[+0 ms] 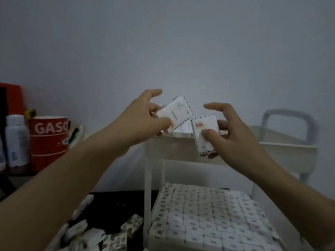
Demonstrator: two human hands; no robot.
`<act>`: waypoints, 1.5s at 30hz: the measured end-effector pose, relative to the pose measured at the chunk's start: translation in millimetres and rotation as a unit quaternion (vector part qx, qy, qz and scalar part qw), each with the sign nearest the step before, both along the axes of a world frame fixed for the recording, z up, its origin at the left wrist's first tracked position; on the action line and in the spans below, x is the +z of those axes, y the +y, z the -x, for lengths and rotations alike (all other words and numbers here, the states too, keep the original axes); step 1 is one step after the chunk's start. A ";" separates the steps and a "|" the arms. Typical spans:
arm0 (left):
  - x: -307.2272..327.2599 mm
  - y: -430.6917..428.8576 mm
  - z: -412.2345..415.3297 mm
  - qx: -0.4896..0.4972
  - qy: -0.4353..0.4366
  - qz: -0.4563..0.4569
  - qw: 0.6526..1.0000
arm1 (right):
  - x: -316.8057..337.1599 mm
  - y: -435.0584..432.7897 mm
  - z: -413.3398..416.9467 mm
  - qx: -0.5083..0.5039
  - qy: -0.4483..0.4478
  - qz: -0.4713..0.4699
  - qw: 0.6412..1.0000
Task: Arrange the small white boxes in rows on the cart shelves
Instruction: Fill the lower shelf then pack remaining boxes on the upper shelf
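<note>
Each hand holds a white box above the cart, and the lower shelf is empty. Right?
Not quite: the head view shows the lower shelf packed with rows of white boxes. The left hand and right hand each hold one.

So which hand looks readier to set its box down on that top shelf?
Probably the right hand: the right-hand box hangs lower, level with the top shelf rim. The left hand pinches the left-hand box higher and tilted.

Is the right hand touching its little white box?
Touching. The head view shows the right hand pinching the white box, thumb on its front, fingers behind.
</note>
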State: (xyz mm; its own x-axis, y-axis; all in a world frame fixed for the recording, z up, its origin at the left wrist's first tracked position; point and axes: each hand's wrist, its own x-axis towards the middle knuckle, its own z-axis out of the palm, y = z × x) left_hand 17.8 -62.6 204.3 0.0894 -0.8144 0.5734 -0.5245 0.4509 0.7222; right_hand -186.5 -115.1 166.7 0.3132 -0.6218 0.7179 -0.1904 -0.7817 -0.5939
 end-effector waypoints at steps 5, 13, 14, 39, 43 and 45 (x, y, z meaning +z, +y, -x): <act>52.1 -70.2 17.8 0.073 -0.074 0.062 0.993 | 44.6 -39.0 8.6 -0.178 0.045 0.112 0.977; 78.8 -209.4 45.3 0.139 -0.332 0.030 0.932 | 97.4 -135.6 12.5 -0.374 0.249 0.126 0.884; 79.3 -222.4 48.3 0.140 -0.371 0.030 0.918 | 102.5 -145.2 11.9 -0.370 0.259 0.106 0.886; 85.3 -292.0 43.8 0.021 -0.437 -0.216 0.873 | 96.1 -217.8 3.5 -0.293 0.330 0.001 0.897; 80.0 -292.0 46.2 0.012 -0.441 -0.234 0.866 | 95.4 -217.1 9.4 -0.280 0.328 -0.021 0.902; 75.6 -292.2 49.0 0.013 -0.446 -0.245 0.861 | 95.1 -217.0 12.0 -0.276 0.332 -0.030 0.902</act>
State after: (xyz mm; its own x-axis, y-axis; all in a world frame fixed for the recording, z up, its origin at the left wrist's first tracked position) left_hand -31.2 -354.7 279.8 -0.1871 -0.9823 0.0118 -0.9740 0.1870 0.1275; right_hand -198.6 -332.1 261.9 0.2922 -0.8461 0.4459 -0.8694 -0.4292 -0.2446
